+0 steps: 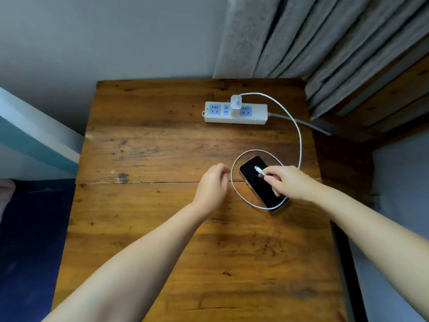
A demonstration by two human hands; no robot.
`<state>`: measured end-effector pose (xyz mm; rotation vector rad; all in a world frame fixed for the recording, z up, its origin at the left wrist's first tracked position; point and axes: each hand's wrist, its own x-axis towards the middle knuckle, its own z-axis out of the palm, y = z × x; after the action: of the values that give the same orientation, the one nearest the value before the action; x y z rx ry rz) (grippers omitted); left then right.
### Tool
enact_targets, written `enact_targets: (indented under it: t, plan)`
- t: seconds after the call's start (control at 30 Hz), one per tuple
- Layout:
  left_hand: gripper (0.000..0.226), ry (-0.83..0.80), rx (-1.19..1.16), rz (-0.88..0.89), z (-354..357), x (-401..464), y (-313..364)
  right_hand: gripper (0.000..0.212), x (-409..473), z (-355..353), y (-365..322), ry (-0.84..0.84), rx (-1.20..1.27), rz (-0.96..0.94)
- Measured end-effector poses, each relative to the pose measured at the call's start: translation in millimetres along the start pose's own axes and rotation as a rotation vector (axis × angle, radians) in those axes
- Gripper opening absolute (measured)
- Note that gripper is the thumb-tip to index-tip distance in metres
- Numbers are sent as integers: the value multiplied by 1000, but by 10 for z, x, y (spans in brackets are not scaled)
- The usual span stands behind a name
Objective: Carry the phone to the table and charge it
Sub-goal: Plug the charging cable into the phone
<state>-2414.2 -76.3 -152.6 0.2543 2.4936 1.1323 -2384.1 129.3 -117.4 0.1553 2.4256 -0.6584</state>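
- Phone point(263, 183): lies flat and screen-up on the wooden table point(162, 228), directly beneath the right hand; the carrying step appears complete
- Right hand point(287, 182): fingers pinched shut on the plug point(259, 170) of the white cable point(299, 135), held just above the dark screen, metal tip pointing away from the palm
- Cable: loops around the phone below the grip, then runs up and away from it to the charger point(236, 102) seated in the power strip point(235, 112)
- Left hand point(213, 182): loosely curled, holding nothing, just beside the cable loop on the side opposite the grip
- Step in hand: charging, plug not yet inserted
- Next move, as judged: steady or lift the phone with the free hand, turn the plug toward the port on its near end, partly hidden under the grip, and push it straight in
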Motion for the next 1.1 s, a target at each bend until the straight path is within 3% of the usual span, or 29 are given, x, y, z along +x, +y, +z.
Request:
enact_targets:
  t: [0.07, 0.2, 0.3, 0.47, 0.67, 0.87, 0.97, 1.1]
  plan:
    - [25, -26, -80, -129, 99, 63, 148, 25, 1, 56, 132, -14, 49, 43]
    - [29, -85, -383, -582, 453, 385, 246, 24, 58, 187, 276, 54, 250, 154]
    - [22, -65, -457, -726, 546, 475, 322, 25, 136, 299, 325, 73, 334, 218]
    - [17, -83, -699, -908, 557, 444, 584, 21, 228, 396, 368, 92, 274, 219]
    - [32, -48, -892, -932, 633, 470, 691, 22, 234, 316, 478, 75, 321, 166]
    - [21, -43, -1051, -775, 610, 379, 573, 28, 88, 205, 345, 206, 482, 22]
    - [20, 89, -1312, -708, 335, 382, 345, 31, 57, 111, 130, 253, 563, -57]
    - [23, 270, -1508, -651, -231, 471, 21, 34, 137, 43, -187, 103, 504, -144]
